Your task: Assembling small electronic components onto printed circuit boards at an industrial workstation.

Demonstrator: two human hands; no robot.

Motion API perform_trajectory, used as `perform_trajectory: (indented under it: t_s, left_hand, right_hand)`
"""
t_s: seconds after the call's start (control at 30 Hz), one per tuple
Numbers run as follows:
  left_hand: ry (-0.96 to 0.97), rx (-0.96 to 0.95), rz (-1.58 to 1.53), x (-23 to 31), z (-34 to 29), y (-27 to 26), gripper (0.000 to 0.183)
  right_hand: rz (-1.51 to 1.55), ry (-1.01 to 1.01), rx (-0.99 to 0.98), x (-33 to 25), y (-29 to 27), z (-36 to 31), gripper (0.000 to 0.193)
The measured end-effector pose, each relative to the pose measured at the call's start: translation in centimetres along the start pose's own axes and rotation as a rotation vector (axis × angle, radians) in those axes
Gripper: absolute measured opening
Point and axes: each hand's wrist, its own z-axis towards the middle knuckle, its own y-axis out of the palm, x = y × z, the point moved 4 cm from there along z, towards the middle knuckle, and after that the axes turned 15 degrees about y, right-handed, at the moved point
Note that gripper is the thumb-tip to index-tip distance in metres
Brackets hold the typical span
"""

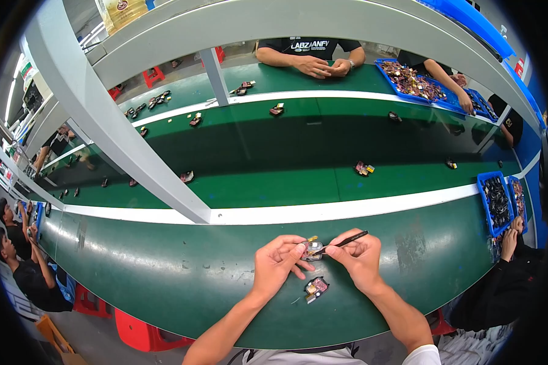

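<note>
Near the middle of the green bench, my left hand (275, 263) pinches a small opened electronic device (313, 248) between thumb and fingers. Its rounded casing shows shiny parts inside, and a yellowish piece sticks out at its far side. In my right hand (358, 258) is a slim black tool (351, 239), tweezers by its look, held like a pen with its tip at the device. Just below both hands a second opened device (316, 289) lies on the bench, with a pinkish board, a black shell and a pale yellow block beside it.
Beyond a white rail (274, 213) runs a green conveyor belt (274, 188) carrying scattered devices (364, 168). Blue trays of parts (482, 182) stand at the right, beside a co-worker's hand (509, 244). Another person's hands (323, 67) rest across the belt. A grey frame post (125, 128) slants at left.
</note>
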Motion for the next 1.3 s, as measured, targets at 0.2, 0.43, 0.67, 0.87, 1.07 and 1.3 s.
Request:
perform_trajectory:
  t_s: [0.2, 0.43, 0.67, 0.87, 1.07, 1.3]
  left_hand:
    - [0.024, 0.024, 0.002, -0.2, 0.1, 0.1, 0.023]
    - [0.037, 0.033, 0.016, 0.0, 0.1, 0.2, 0.022]
    - [0.029, 0.027, -0.003, -0.1, 0.0, 0.2, 0.022]
    - [0.05, 0.035, -0.008, 0.0, 0.1, 0.3, 0.022]
    - [0.061, 0.043, 0.004, -0.1, 0.0, 0.5, 0.021]
    - [0.062, 0.064, 0.04, -0.4, 0.0, 0.8, 0.019]
  right_hand:
    - [-0.249, -0.272, 0.137, -0.6, 0.3, -0.9, 0.008]
    - [-0.374, -0.434, 0.171, -1.3, 0.8, -1.5, 0.01]
    - [-0.371, -0.421, 0.165, -1.0, 0.6, -1.4, 0.01]
    - [-0.389, -0.454, 0.156, -1.4, 0.7, -1.5, 0.01]
    - [-0.374, -0.42, 0.148, -1.7, 0.6, -1.4, 0.009]
    - [-0.38, -0.543, 0.091, -1.8, 0.9, -1.4, 0.008]
